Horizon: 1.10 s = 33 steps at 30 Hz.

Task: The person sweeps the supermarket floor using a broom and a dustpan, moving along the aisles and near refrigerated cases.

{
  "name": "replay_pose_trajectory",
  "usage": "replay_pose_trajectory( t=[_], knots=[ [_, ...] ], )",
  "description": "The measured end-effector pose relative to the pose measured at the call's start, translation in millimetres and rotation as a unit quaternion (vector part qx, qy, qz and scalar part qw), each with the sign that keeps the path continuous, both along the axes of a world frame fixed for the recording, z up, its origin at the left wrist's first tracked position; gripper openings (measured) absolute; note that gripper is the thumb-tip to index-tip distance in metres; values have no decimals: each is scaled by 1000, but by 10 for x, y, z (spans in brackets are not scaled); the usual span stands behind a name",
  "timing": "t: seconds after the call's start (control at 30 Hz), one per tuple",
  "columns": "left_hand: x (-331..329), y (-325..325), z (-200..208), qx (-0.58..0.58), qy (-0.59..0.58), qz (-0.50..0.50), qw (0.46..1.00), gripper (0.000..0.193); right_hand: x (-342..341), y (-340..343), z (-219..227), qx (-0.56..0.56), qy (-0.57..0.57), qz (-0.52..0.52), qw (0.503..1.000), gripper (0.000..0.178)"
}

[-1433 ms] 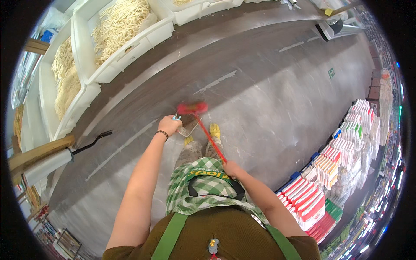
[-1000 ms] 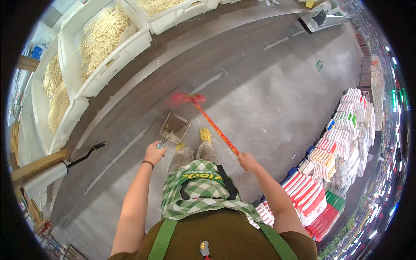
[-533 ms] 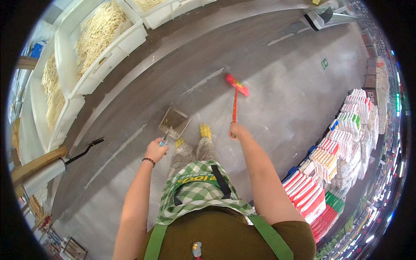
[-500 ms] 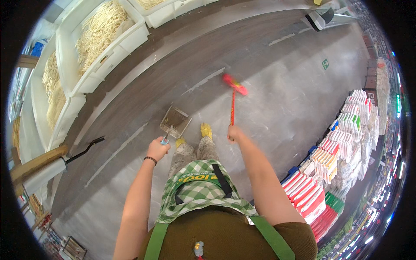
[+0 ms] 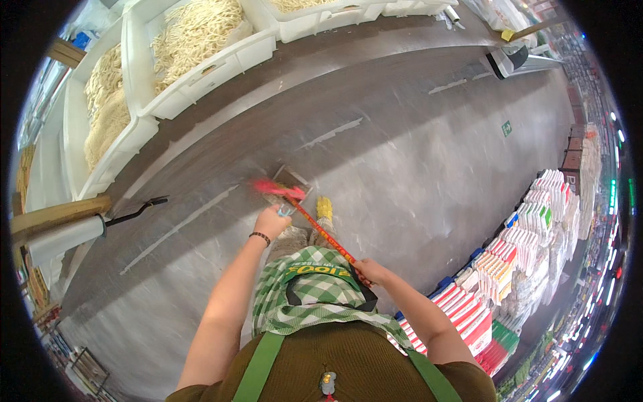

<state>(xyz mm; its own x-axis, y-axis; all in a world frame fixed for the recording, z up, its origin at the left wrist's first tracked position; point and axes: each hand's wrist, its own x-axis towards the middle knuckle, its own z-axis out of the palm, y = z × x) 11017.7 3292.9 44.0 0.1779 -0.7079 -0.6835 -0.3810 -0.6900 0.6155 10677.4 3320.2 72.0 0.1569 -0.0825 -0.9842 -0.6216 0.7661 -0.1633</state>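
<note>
My left hand (image 5: 270,223) is closed round the light-blue handle end of a dustpan (image 5: 292,177), whose pan rests on or close to the floor in front of my feet. In my right hand (image 5: 370,271), near my apron, is the red patterned stick of a broom (image 5: 323,231). The broom slants away to the left, and its red bristle head, blurred by motion, lies over the dustpan and hides much of it. A yellow shoe (image 5: 324,207) shows just right of the pan. What the pan holds cannot be made out.
White plastic crates (image 5: 205,75) of pale noodles line the far left. A plastic film roll (image 5: 65,246) with a black rod juts out below them. At right stand stacked red and white packages (image 5: 462,315). A green sign (image 5: 507,128) marks the grey floor (image 5: 408,181).
The broom head has swung left from the floor on the right to over the dustpan. My right hand has come down closer to my body. The dustpan has shifted slightly right in view.
</note>
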Motion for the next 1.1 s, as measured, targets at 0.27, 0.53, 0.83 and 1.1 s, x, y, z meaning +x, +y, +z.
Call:
replay_pose_trajectory(
  t=[0.27, 0.53, 0.83, 1.1],
  knots=[
    [43, 597, 126, -45, -21, 3, 999, 33, -83, -201, 228, 107, -56, -134, 984, 36],
    [444, 1120, 242, -53, 19, 68, 996, 33, -132, -110, 896, 54, -58, -126, 989, 37],
    [791, 1824, 202, -20, 44, 184, 982, 25, 827, -840, -412, -281, 122, 291, 906, 46],
    [831, 2285, 197, -14, 7, 211, 977, 22, 766, -842, -923, -286, 171, 326, 885, 43]
  ],
)
